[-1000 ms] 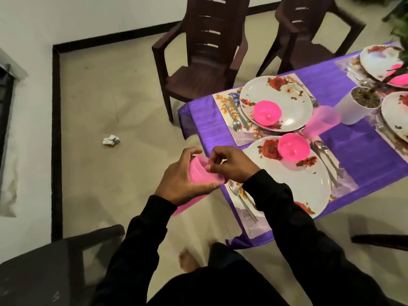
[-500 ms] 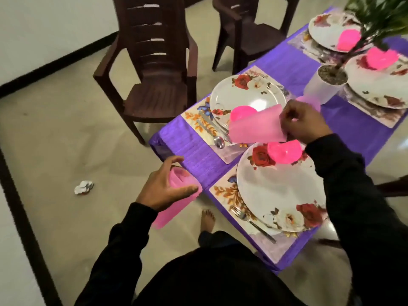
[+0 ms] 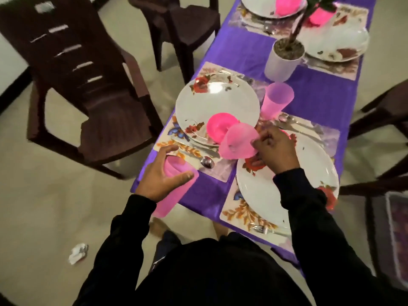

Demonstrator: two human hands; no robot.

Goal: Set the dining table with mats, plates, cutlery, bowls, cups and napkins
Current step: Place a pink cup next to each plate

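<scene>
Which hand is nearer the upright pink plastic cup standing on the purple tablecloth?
Right. The right hand, pinching another pink cup, is just below the upright pink plastic cup. The left hand, gripping stacked cups, is off at the table's near-left corner.

We find no text, label, brand, number or sign that can be read anywhere in this view. The plates and mats carry only floral and leaf patterns, with no lettering on them. The cups, bowls and white plant pot are plain, and motion blur would hide any fine print on them.
</scene>
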